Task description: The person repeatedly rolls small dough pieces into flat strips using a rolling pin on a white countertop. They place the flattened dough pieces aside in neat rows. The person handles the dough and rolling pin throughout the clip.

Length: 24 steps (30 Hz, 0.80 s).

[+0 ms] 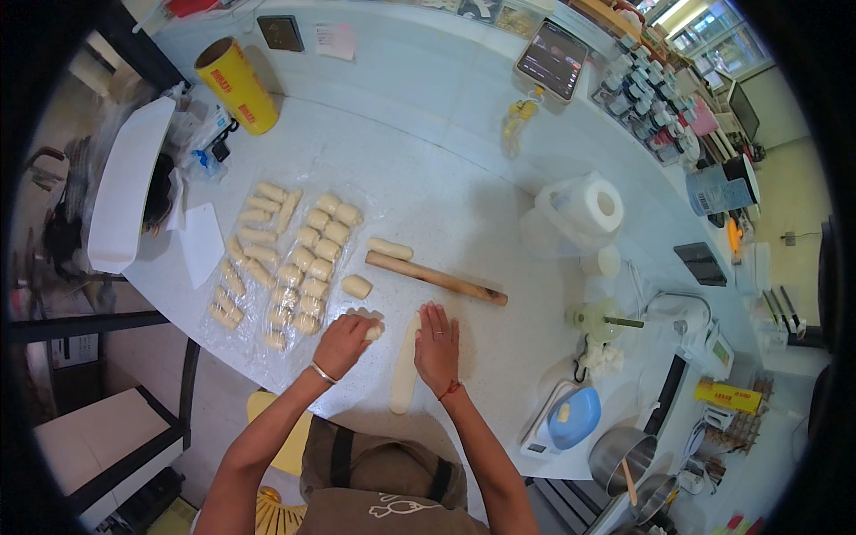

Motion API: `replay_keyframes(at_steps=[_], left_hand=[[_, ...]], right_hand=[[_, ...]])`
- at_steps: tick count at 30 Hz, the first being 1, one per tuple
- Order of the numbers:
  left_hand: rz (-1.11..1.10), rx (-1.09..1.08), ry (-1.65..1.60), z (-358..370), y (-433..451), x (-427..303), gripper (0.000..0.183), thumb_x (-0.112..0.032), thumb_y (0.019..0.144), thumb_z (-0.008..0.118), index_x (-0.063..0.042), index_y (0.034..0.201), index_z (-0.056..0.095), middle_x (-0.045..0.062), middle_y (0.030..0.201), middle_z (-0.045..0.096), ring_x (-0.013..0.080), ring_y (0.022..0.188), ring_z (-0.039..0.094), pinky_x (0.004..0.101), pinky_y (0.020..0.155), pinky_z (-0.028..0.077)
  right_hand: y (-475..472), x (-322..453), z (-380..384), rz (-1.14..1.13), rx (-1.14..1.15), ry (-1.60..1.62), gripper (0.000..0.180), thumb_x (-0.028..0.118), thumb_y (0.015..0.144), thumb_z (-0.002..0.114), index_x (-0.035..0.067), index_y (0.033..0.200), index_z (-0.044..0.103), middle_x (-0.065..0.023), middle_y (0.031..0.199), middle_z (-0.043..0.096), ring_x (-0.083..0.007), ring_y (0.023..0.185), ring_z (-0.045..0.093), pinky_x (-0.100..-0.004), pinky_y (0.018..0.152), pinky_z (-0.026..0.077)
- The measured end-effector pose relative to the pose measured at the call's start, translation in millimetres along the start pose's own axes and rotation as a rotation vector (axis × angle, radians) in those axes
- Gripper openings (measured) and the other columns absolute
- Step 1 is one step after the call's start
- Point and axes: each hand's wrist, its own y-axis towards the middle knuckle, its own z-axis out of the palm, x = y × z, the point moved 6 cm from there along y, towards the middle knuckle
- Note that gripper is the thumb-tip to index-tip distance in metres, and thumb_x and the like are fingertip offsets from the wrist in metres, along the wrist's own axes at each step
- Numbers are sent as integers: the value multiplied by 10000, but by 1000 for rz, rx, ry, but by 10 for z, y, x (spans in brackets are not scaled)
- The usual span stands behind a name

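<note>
My left hand [346,342] is closed around a small piece of dough [374,332]. Flat on the table, my right hand [437,346] rests along the right edge of a long flattened dough strip [403,374]. Beyond the hands a wooden rolling pin [436,278] lies at a slant, with a dough log [390,249] by its left end. A short dough roll [357,287] sits above my left hand. To the left, rows of plump dough rolls [321,269] and thinner dough sticks [261,253] lie under or on clear plastic film.
At the right are a scale [545,428] bearing a blue dish [576,418], a steel bowl [622,461] and a white plastic jug [568,214]. A yellow film roll [237,87] stands at the back left, near a white bin [130,190]. A phone [552,60] leans at the back.
</note>
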Motion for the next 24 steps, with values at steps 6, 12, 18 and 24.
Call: replay_keyframes(at_steps=[6,12,18,24], left_hand=[[74,-69,91,-237,63,-184,459,-105,761,657,-85,1211,567,96,1130,598,274,1086,531,410,928,388],[79,-73,-74,164,379,-452,392,-180,824,631,-116,1208,585,73,1156,600,252,1119,523,399,947,376],[240,-140,196,341,366,-449,312,-228,807,645,-136,1105,652,9,1132,622,183,1124,532,398,1040,342],[143,-179,116,270,255,-482,327,-237,821,634,-166,1140,646,12,1185,605,172,1189,510,454,1079,294]], right_hand=[[-212,37,-19,-165,95,-31,445,97,917,458,52,1359,438,-101,1410,438,-267,1343,360,-507,1115,228],[-67,-71,-134,-82,-162,12,357,113,853,597,74,1208,579,-102,1295,515,-267,1255,431,-493,1065,297],[-126,-117,-138,-146,-102,164,322,108,816,648,89,1136,616,-94,1182,561,-264,1102,509,-438,961,357],[-119,-124,-214,-56,-233,232,225,115,803,667,114,1027,647,-60,1079,617,-264,1039,541,-404,928,362]])
